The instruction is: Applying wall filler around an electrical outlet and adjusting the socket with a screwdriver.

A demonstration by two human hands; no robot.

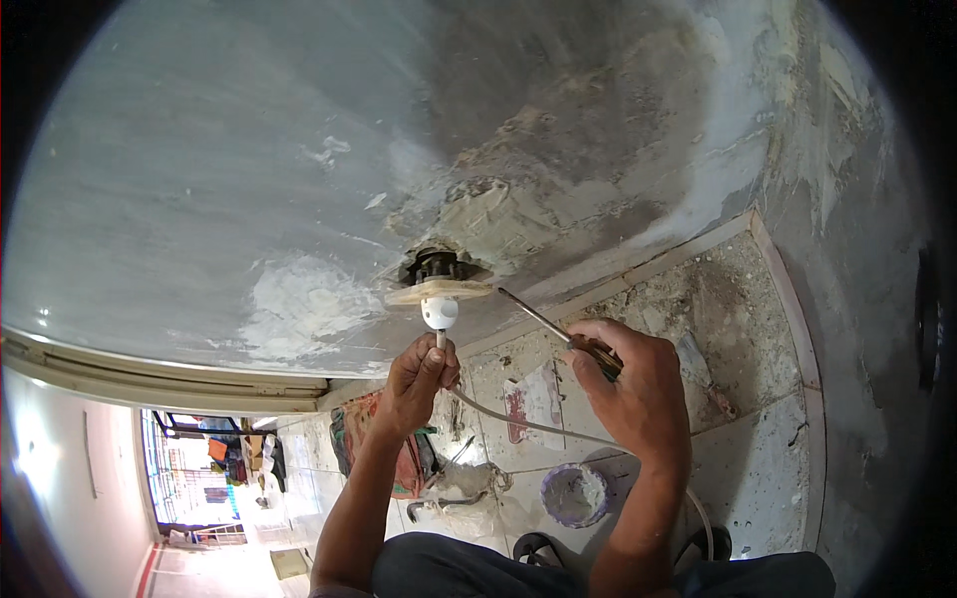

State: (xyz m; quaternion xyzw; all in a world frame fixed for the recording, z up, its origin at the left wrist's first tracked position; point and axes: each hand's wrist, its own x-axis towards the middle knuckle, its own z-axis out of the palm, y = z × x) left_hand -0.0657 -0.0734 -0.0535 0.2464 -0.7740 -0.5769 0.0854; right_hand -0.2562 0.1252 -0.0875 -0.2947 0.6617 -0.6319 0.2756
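My left hand (415, 387) pinches a pale cable (441, 340) close under a white rounded fitting (440, 313). That fitting meets a cream plate (439, 291), seen nearly edge-on at a broken hole (439, 263) in the grey wall. Dark parts show inside the hole behind the plate. From my left hand the cable runs right, passes behind my right forearm and drops to the floor. My right hand (630, 384) is closed around a screwdriver (538, 319). Its tip points up and left, near the plate's right end; I cannot tell whether they touch.
Below, a small tub (575, 495) of whitish paste stands on the dusty tiled floor. A red and green bag (399, 460) and a curved metal tool (447, 501) lie left of it. A skirting strip (788, 289) edges the floor. Patchy plaster (304, 304) covers the wall.
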